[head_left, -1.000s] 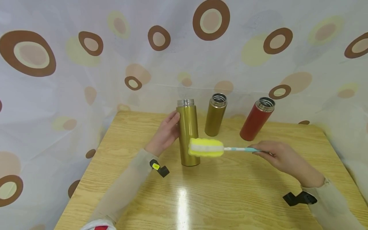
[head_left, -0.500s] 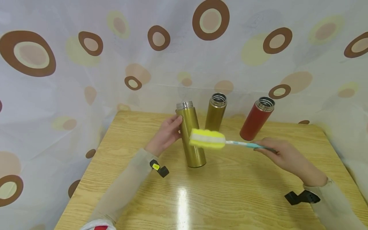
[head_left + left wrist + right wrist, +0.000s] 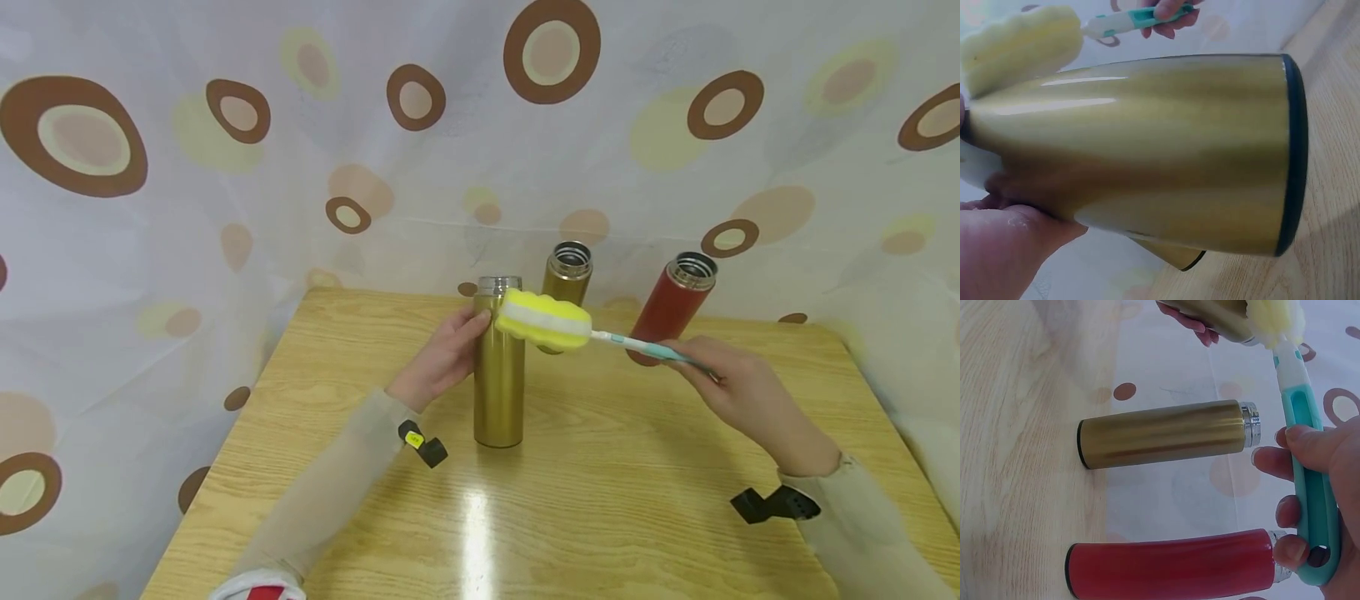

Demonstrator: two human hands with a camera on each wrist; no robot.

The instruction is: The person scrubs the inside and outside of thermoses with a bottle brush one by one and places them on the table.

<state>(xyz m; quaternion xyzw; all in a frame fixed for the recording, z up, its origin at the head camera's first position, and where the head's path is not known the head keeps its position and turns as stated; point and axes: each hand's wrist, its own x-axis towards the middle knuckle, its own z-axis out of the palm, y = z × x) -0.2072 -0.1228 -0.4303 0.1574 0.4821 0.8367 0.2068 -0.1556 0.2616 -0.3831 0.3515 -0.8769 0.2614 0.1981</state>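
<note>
Head view: left hand (image 3: 446,352) grips one of two gold bottles (image 3: 498,396), right hand (image 3: 750,400) one brush (image 3: 545,322) (one red bottle (image 3: 670,308) behind).

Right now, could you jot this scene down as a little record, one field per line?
Left hand: grips the nearer gold bottle near its top
Right hand: holds a sponge brush by its teal handle
Brush position: outside the held bottle, by its top
Standing behind: a second gold bottle and a red bottle, both uncapped
Surface: wooden table
Backdrop: circle-patterned sheet
Unclear: whether the held bottle touches the table
</note>
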